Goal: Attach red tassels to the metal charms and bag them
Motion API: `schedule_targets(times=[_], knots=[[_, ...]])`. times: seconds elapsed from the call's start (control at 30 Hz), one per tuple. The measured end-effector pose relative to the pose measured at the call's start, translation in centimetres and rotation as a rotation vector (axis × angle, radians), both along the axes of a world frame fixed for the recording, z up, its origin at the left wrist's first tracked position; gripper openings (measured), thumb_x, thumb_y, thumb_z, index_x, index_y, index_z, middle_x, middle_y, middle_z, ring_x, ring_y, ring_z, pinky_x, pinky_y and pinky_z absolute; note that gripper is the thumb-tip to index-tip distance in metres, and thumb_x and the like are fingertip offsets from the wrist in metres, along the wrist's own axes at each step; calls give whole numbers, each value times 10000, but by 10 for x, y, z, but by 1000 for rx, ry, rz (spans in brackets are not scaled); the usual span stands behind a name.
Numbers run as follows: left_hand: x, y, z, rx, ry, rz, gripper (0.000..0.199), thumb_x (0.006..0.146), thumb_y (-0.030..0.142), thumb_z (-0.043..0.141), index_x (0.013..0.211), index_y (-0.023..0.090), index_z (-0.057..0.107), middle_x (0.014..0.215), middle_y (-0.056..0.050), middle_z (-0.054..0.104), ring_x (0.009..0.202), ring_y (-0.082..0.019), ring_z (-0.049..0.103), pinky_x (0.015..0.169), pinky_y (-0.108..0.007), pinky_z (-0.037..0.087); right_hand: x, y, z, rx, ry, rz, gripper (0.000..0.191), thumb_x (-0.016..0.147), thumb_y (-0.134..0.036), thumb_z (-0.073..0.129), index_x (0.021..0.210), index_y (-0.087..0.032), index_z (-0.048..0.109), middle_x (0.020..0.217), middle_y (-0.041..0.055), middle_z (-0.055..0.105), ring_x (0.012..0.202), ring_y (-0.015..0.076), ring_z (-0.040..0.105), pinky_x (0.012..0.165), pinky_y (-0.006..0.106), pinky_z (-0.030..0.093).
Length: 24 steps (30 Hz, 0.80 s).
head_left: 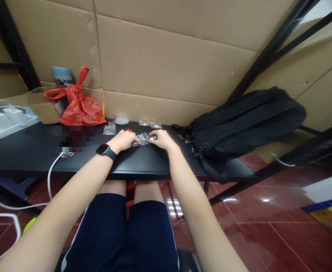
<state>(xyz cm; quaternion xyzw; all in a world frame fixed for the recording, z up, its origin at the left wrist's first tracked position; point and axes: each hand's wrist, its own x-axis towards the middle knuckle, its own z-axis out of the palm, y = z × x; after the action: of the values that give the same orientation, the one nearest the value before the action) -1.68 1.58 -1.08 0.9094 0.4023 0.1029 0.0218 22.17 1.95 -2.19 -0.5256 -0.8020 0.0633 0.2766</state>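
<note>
Over the black table, my left hand (124, 140) is closed on one side of a small clear plastic bag (142, 138). The fingers of my right hand (161, 139) pinch a small shiny, clear-looking object (151, 138) at the bag's other side. Whether this object lies inside the bag or at its mouth, I cannot tell. A bit of something red (130, 130) shows just behind my left hand. Further back lie another small clear bag (109, 129), a whitish plastic bundle (121, 119) and two small clear packets (150, 124).
A red plastic bag (82, 107) stands beside a cardboard box (44, 109) and a blue-lidded bottle (61, 75). A power strip (10, 126) with white chargers is at far left. A black backpack (245, 124) lies on the right. Cardboard (160, 60) lines the back.
</note>
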Motion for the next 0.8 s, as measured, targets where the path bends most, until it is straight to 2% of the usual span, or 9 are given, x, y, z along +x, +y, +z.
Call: schedule_targets(times=[0.13,0.2,0.3,0.4,0.5,0.7,0.8], knots=[[4,-5,0,53,36,60,352,904,184,447,1048,279,754,1117,-73,750,1073,-252,657,977,-391,411,0,2,-1,-22,-9,10,248,738,-153,822,982,-186,804,928,79,775,842,228,707,821,315,534],[7,-8,-2,68,27,57,341,967,311,429,1158,288,710,1160,-94,723,1089,-270,646,1007,-435,400,-1,2,-1,-18,3,37,256,721,-158,838,973,-180,806,946,80,772,841,225,700,814,311,532],[12,-13,-7,61,45,49,420,988,464,435,1365,367,591,1327,-111,636,1227,-308,566,1060,-509,359,-2,2,0,-35,22,92,238,727,-182,842,963,-181,805,908,60,768,791,197,683,781,290,527],[15,-14,-11,58,90,86,459,995,474,437,1446,432,509,1429,-104,572,1335,-340,467,1094,-552,314,0,0,2,-89,55,117,223,743,-197,837,962,-184,800,836,33,762,736,170,673,737,265,523],[16,-13,-13,42,102,72,460,1003,453,431,1460,460,487,1497,-78,530,1393,-346,407,1105,-563,304,2,-2,3,-114,81,87,217,740,-178,838,953,-178,797,808,36,760,743,175,687,731,265,527],[18,-15,-11,-21,88,43,495,1012,554,359,1484,455,473,1528,-107,504,1409,-368,429,1108,-611,292,12,-1,3,-186,101,106,272,745,-78,776,1000,-167,803,770,44,763,706,178,697,699,259,533],[19,-18,-6,-101,51,-13,523,1012,599,323,1482,437,485,1576,-88,459,1451,-341,397,1134,-595,277,18,-2,3,-216,116,113,239,728,-118,796,963,-165,807,738,34,756,671,175,687,664,257,520]])
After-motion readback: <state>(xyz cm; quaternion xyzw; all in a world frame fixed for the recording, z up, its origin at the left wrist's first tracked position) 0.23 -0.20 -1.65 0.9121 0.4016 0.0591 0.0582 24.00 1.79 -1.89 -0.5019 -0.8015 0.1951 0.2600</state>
